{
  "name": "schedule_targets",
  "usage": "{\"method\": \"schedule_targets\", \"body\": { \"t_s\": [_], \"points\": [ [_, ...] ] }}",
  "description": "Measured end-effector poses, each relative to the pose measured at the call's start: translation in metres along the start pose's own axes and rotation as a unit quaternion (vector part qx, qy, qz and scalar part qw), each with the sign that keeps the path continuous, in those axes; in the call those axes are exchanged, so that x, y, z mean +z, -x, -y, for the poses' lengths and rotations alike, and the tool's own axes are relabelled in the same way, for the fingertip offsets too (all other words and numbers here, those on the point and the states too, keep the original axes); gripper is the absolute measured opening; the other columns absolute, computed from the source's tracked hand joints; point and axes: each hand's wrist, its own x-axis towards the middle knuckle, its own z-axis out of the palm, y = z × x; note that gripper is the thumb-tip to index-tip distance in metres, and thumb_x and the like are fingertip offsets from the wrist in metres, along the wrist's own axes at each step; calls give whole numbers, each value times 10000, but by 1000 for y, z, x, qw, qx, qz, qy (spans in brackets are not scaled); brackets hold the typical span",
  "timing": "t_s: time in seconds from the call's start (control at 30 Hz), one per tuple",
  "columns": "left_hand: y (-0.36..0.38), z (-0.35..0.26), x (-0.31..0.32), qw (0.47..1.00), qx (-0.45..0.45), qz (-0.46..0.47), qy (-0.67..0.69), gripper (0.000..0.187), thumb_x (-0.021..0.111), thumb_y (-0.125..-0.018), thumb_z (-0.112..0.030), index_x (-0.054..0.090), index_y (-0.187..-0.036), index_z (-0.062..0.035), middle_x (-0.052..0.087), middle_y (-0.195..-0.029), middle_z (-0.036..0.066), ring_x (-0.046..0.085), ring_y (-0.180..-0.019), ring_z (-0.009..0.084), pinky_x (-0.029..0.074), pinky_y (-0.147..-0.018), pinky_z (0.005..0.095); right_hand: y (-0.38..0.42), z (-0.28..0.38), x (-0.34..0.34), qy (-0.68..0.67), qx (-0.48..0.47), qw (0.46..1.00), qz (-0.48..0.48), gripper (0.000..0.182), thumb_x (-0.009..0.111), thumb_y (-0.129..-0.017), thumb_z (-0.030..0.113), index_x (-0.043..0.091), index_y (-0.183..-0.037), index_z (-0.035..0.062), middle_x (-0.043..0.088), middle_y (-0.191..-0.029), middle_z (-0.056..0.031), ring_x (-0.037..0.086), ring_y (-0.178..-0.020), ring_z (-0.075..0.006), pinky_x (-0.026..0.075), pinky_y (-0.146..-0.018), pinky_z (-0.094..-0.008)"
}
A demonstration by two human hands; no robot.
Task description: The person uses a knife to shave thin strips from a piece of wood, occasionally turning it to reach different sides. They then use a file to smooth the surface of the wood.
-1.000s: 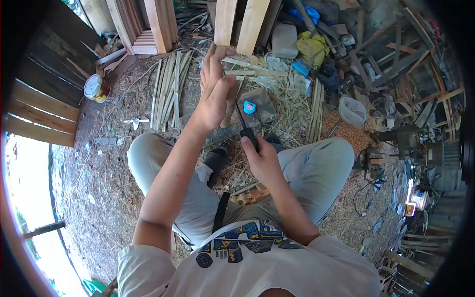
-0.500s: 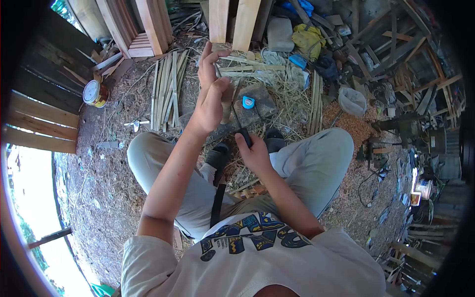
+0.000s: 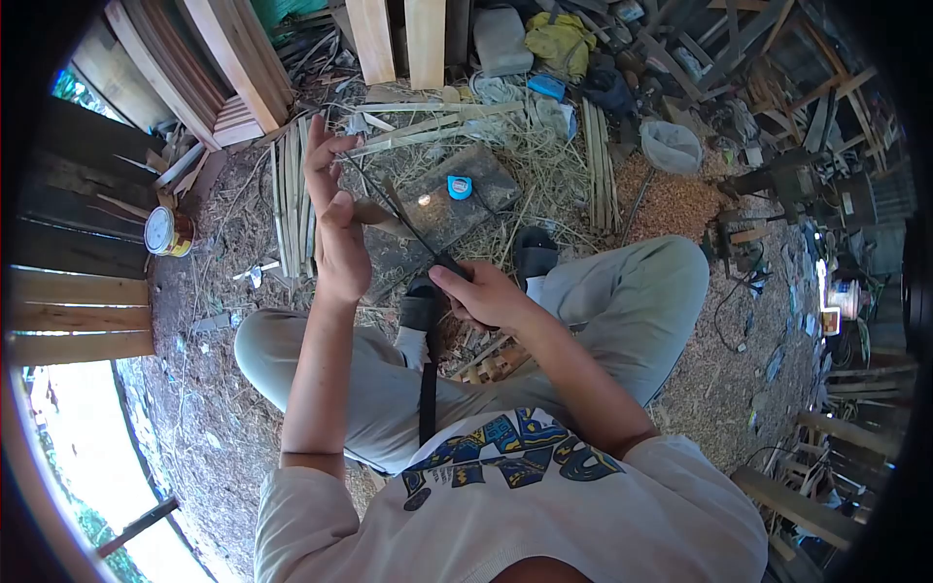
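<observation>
My right hand (image 3: pixel 486 294) is closed round the black handle of a long, thin-bladed knife (image 3: pixel 412 229). Its dark blade slants up and left, and the tip end passes close by my left hand (image 3: pixel 336 228). That hand is raised with the index finger pointing up and the thumb bent over. From beneath the thumb a short tan piece of wood (image 3: pixel 381 216) sticks out to the right, crossing the blade in this view. Below the hands lies a dark, worn board (image 3: pixel 466 219) with a blue tape measure (image 3: pixel 460 188) on it.
Bundles of thin strips (image 3: pixel 290 204) lie left of the board, with more strips (image 3: pixel 600 165) to its right. A paint can (image 3: pixel 168 233) stands far left. Wood shavings (image 3: pixel 675 204) are heaped at right. Planks (image 3: pixel 425 49) lean at the back; my sandal (image 3: pixel 535 255) is near the board.
The view has shifted, so the surroundings sit differently. My hands have moved left relative to the board, and the knife has tilted further over to the left.
</observation>
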Motion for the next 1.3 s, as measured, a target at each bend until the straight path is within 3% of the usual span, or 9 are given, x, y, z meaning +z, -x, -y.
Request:
{"method": "schedule_targets", "body": {
  "t_s": [0.17,0.23,0.27,0.4,0.5,0.83,0.9,1.07,1.3],
  "points": [
    [-2,-4,6,999,-31,-23,27,708,421,-914,-535,445,-1467,-92,154,-1712,230,102,-1603,370,59,-1252,572,-12,-12,-5,32,-7,999,20,507,617,-1022,535,568,-822,71,529,-625,1,493,-489,-89,385,-437,-287],
    [-3,-6,8,998,-36,-32,37,728,435,-893,-543,443,-1469,-98,162,-1715,217,98,-1605,365,52,-1247,589,-9,-14,12,164,-131,973,-93,527,614,-1018,538,626,-860,36,546,-631,-21,530,-533,-129,412,-512,-326],
    [-5,-7,9,998,-38,-35,41,738,442,-882,-548,442,-1471,-102,167,-1717,211,96,-1606,363,49,-1245,597,-1,-12,21,165,-148,967,-123,603,609,-996,576,679,-911,-17,637,-698,-136,635,-664,-283,470,-657,-428],
    [-2,-4,4,998,-27,-28,39,754,444,-892,-566,445,-1489,-107,159,-1722,198,116,-1599,368,56,-1254,588,11,-2,22,156,-127,973,-113,574,595,-1010,550,700,-930,-9,650,-707,-160,638,-658,-331,482,-642,-421],
    [16,-2,13,1000,-8,-15,7,760,432,-910,-580,437,-1510,-113,153,-1723,196,110,-1599,371,57,-1258,591,-15,-40,12,166,-197,955,-149,578,597,-1007,557,709,-929,-5,653,-702,-159,649,-657,-327,497,-643,-416],
    [15,-8,17,997,18,-78,10,776,426,-940,-591,398,-1518,-75,166,-1709,211,111,-1602,350,82,-1255,593,-26,-47,6,158,-133,974,-93,574,627,-981,575,730,-945,12,684,-723,-165,685,-694,-332,516,-663,-411],
    [21,-9,16,996,-10,-89,11,745,426,-956,-567,377,-1519,-82,177,-1707,212,163,-1586,352,110,-1249,568,-24,-47,10,140,-200,961,-133,563,618,-982,576,720,-957,23,676,-709,-159,681,-676,-333,514,-648,-414],
    [13,11,-24,984,78,-159,-6,954,402,-903,-870,380,-1484,-113,319,-1658,150,258,-1531,356,163,-1196,577,-11,-19,17,206,-211,942,-161,529,616,-988,543,703,-995,21,667,-696,-162,669,-644,-348,508,-625,-439],
    [23,48,-66,978,28,-207,25,852,416,-963,-781,434,-1461,-90,387,-1608,171,390,-1457,328,262,-1178,553,-35,-33,17,129,-211,953,-176,533,606,-996,522,683,-974,-5,661,-726,-175,660,-676,-347,492,-642,-446]
  ]
}}
